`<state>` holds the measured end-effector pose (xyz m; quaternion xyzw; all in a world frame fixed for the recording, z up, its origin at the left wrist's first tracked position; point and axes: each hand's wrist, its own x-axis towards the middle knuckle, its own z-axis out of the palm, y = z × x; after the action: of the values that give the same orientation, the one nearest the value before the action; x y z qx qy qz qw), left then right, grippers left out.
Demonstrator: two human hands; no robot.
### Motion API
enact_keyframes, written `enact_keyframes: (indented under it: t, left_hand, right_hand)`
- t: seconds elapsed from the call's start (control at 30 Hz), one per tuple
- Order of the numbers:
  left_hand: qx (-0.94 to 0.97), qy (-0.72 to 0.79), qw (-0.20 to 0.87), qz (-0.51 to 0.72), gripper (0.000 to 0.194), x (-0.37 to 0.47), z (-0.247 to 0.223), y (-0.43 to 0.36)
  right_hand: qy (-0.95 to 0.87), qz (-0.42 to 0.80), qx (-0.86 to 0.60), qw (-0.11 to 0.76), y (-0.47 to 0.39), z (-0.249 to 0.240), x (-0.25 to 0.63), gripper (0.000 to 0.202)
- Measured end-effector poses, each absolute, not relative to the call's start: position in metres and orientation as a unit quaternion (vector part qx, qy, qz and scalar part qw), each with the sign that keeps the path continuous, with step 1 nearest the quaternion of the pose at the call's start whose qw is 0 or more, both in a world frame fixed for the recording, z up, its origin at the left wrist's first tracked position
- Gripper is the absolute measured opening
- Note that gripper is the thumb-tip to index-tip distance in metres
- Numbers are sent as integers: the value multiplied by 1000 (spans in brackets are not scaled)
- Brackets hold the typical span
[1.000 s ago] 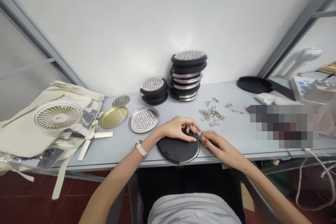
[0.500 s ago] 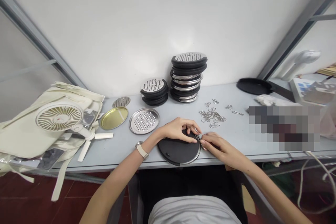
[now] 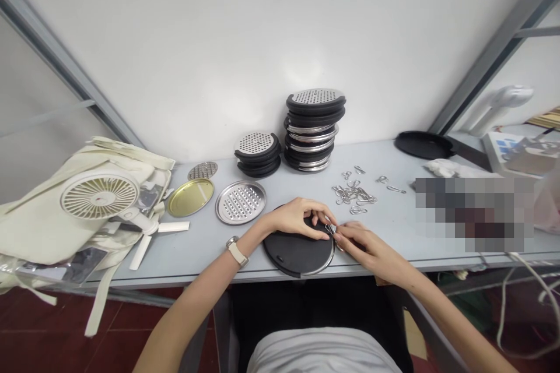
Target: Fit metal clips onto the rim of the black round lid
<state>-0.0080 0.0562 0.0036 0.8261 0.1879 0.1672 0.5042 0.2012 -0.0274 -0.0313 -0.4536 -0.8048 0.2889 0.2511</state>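
A round black disc with a silvery metal rim (image 3: 293,253) lies at the table's front edge. My left hand (image 3: 301,218) arches over its upper right part, thumb and fingertips closed at the rim. Between the two hands, at that rim, is a small metal wire clip (image 3: 331,229). My right hand (image 3: 365,245) pinches this clip from the right; its lower end is partly hidden by the fingers. Loose metal wire clips (image 3: 354,193) lie in a heap beyond my right hand. A round metal grater plate (image 3: 240,202) rests left of the disc.
Behind stand a tall stack (image 3: 312,128) and a shorter stack (image 3: 258,154) of black-edged round graters. At left are a gold round plate (image 3: 191,198), a small perforated disc (image 3: 202,171), a white fan (image 3: 100,197) and a cream bag (image 3: 39,221). A black round tray (image 3: 422,144) lies back right.
Both hands stay at the disc's right rim with almost no movement. The fingers have shifted very slightly around the wire clip.
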Motion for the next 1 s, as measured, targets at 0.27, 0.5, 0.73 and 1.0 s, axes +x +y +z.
enact_keyframes:
  t: [0.27, 0.5, 0.73, 1.0]
  left_hand:
    - [820, 200, 512, 163, 39, -8, 3, 56]
    - [821, 175, 513, 178, 39, -8, 0, 58]
    - [820, 193, 513, 164, 40, -8, 1, 58]
    - [817, 162, 525, 176, 41, -9, 0, 58]
  right_hand:
    - [-798, 306, -454, 252, -27, -32, 202, 36]
    - [-792, 322, -454, 251, -27, -34, 203, 37]
    - [-794, 323, -453, 247, -27, -33, 203, 36]
    - [-802, 321, -439, 247, -25, -34, 205, 35]
